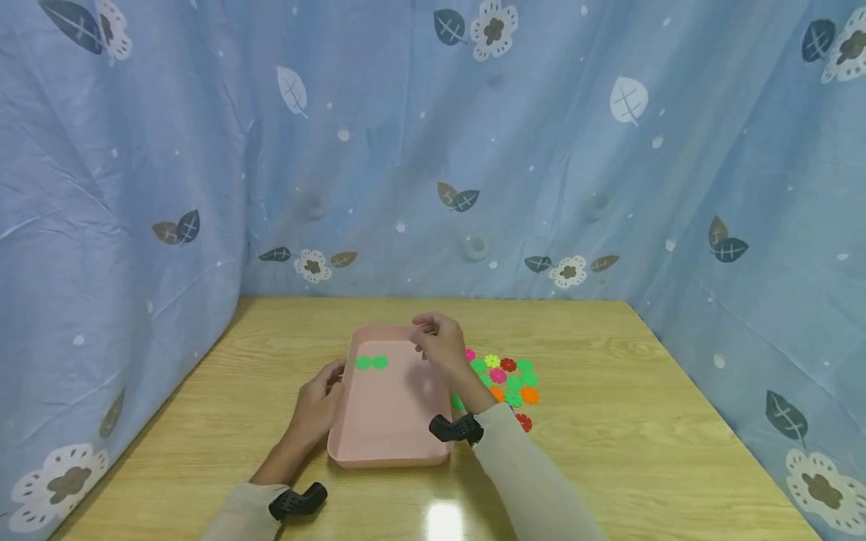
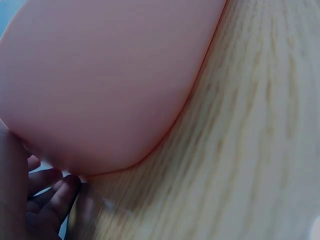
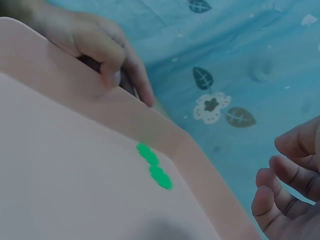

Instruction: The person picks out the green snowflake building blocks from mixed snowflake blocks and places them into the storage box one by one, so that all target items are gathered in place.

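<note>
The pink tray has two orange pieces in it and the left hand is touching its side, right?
Not quite: the two pieces are green, as the head view shows. The left hand is indeed touching the pink tray.

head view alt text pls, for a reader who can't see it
A person's left hand holds the left side of a pink tray on a wooden table, while the right hand hovers near its far right corner. Two green flower-shaped discs lie inside, with multicoloured discs to the right. A blue patterned curtain hangs behind.
</note>
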A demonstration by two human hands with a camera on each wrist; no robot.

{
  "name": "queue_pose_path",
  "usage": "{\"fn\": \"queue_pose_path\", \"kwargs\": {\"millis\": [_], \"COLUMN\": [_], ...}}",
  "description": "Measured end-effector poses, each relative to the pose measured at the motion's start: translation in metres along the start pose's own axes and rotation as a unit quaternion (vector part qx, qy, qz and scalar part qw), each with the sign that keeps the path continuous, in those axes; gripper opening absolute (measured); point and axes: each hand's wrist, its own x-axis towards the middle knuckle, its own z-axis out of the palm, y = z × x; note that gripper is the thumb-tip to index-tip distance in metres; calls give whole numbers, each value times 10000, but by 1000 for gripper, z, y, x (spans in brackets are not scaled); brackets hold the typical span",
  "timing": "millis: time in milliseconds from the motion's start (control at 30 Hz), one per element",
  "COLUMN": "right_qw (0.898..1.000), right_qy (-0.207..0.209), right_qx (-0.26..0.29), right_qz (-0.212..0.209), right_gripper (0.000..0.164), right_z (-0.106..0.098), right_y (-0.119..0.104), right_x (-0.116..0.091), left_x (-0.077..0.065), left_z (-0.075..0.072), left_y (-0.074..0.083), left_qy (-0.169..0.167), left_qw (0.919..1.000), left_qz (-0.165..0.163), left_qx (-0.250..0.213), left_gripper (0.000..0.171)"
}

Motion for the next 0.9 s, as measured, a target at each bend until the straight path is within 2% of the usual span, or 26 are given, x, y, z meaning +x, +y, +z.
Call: {"fn": "queue_pose_path", "kwargs": {"millis": [267, 633, 767, 900], "right_qw": [9992, 9966, 9965, 9933], "right_qy": [72, 136, 20, -147], "right_qx": [-336, -778, -811, -1108], "right_qz": [-226, -235, -198, -304], "right_gripper": [22, 22, 20, 18], "right_z": [-23, -44, -50, -60], "right_y": [11, 32, 36, 38], "right_x": [-12, -29, -32, -32], "left_x": [0, -2, -4, -5], "left_z": [1, 4, 4, 2], "left_y": [1, 0, 1, 0], "left_qy": [43, -69, -22, 20], "left_qw": [10000, 10000, 10000, 9999], "left_qz": [49, 16, -4, 25], "left_qx": [28, 8, 51, 96], "left_gripper": [46, 45, 46, 46]}}
